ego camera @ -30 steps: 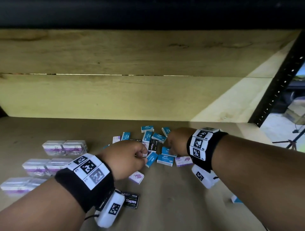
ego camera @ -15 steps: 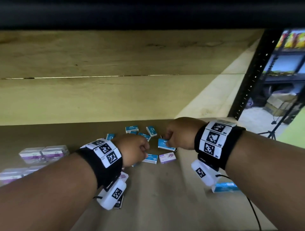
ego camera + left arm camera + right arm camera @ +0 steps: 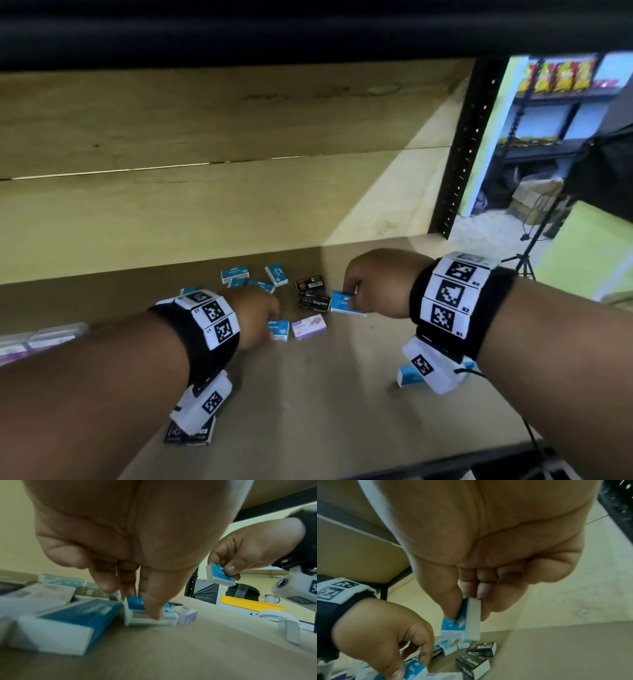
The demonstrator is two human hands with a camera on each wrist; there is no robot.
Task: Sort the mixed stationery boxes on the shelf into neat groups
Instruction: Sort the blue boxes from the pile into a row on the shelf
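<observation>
Small blue, black and purple stationery boxes lie mixed on the wooden shelf (image 3: 325, 394). My right hand (image 3: 352, 294) pinches a blue staples box (image 3: 344, 303) between thumb and fingers and holds it above the shelf; the same blue staples box (image 3: 458, 622) hangs tilted in the right wrist view. My left hand (image 3: 260, 315) reaches down at the front of the pile. Its thumb and fingers grip another blue box (image 3: 149, 614) that still rests on the shelf, next to a purple box (image 3: 308, 326).
Two black Staples boxes (image 3: 315, 301) and several blue boxes (image 3: 234, 274) lie behind. A black box (image 3: 190, 433) sits under my left wrist, a blue one (image 3: 409, 377) under my right. Clear purple packs (image 3: 41, 339) line the left. A black upright post (image 3: 469, 147) bounds the right.
My right hand has lifted a blue box out of the pile and drawn it rightwards. My left hand has dropped onto the blue box at the pile's front. The view has swung right.
</observation>
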